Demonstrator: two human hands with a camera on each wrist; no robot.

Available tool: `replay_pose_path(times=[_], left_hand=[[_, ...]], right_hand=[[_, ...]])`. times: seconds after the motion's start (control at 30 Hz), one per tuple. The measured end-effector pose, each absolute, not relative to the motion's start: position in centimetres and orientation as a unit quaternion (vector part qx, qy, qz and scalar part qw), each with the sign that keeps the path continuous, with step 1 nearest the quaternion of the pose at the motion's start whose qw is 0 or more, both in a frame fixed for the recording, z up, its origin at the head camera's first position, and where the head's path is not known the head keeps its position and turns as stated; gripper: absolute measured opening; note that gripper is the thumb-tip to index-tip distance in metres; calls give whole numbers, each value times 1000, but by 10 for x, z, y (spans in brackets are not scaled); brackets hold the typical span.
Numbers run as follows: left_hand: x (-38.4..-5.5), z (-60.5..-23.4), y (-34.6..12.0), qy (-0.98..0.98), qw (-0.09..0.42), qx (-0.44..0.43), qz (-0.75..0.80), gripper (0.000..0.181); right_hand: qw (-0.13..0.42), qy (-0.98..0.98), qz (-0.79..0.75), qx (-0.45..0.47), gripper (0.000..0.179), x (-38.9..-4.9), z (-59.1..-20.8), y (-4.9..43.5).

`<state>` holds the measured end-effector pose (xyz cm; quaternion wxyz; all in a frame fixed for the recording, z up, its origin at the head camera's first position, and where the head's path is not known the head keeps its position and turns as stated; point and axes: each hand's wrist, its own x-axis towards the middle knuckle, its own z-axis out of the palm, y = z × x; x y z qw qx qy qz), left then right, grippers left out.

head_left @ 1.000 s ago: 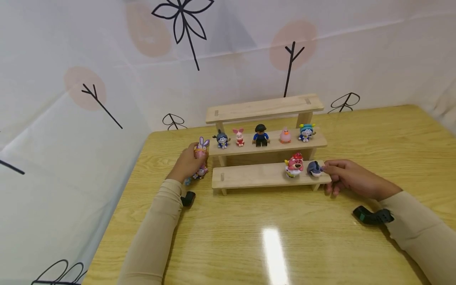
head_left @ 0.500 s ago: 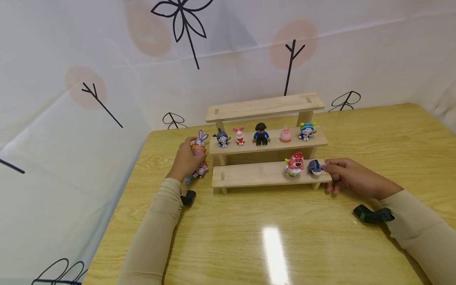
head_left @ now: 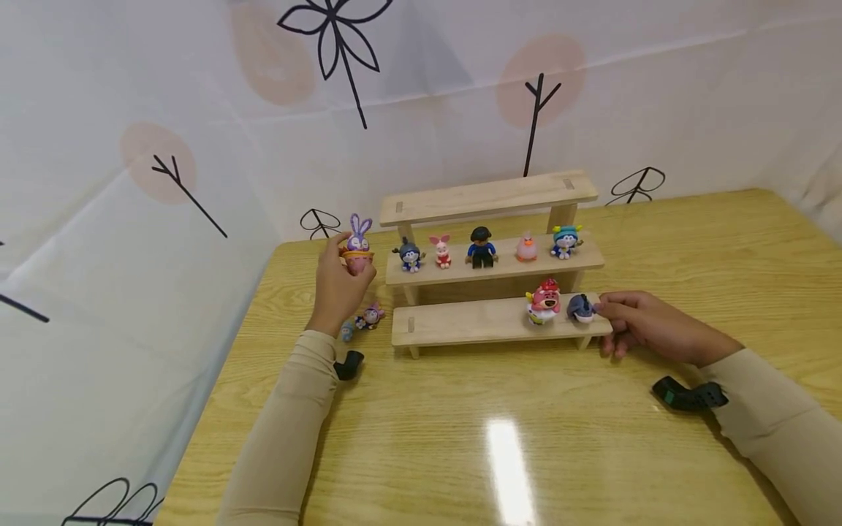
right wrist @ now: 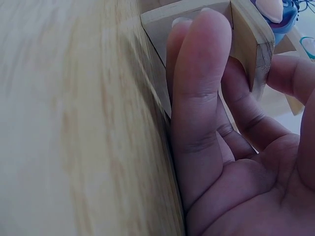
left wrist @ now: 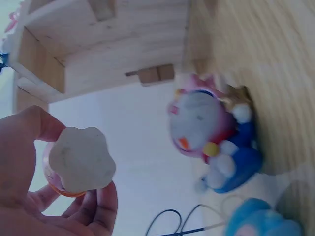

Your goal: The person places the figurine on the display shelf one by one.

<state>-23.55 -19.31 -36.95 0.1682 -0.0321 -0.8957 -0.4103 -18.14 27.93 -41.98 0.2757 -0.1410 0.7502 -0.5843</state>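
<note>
My left hand (head_left: 340, 285) grips a purple rabbit figurine (head_left: 358, 245) with long ears and an orange band, raised above the table left of the wooden tiered shelf (head_left: 460, 325). The left wrist view shows the figurine's pale scalloped base (left wrist: 81, 160) between thumb and fingers. Below it on the table lie a pink-eared figurine in blue (head_left: 372, 315) and a small light-blue figurine (head_left: 346, 332). My right hand (head_left: 658, 329) pinches the right end of the shelf's lowest board (right wrist: 263, 54) between thumb and finger, close beside a grey-blue donkey figurine (head_left: 582, 309).
A pink bear figurine (head_left: 544, 302) stands beside the donkey on the lowest tier. Several figurines line the middle tier, among them a black-haired figure (head_left: 482, 248) and a pink bird (head_left: 526, 248). The top board (head_left: 487, 197) rises behind them, near a patterned white cloth (head_left: 434, 131).
My left hand has lifted the rabbit figurine up and away toward the back left, uncovering the two small figurines below. The right hand stays at the shelf's end.
</note>
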Motion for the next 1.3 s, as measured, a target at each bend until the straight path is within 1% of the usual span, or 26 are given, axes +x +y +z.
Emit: replay_pose_path(times=[0.37,0.73,0.9,1.13,1.3], left_hand=[[-224,-354,-179,-872,199,-79,-439,69],[-215,-344,-173,-857,258,-124,-428,66],[-211,-339,-168,-845,277,-137,-437,66],[-203,-331,-160,-825,306,-175,-442,66],[-196,-329,-152,-819,308,-199,-441,67]], right_hand=[[274,745,-589,-153,34,-181,-419,278],[274,746,-589,-148,33,-181,-418,278],[273,750,-586,-141,33,-180,-418,278],[274,752,-584,-137,35,-180,-418,278],[274,751,-585,-137,35,-181,-419,278]])
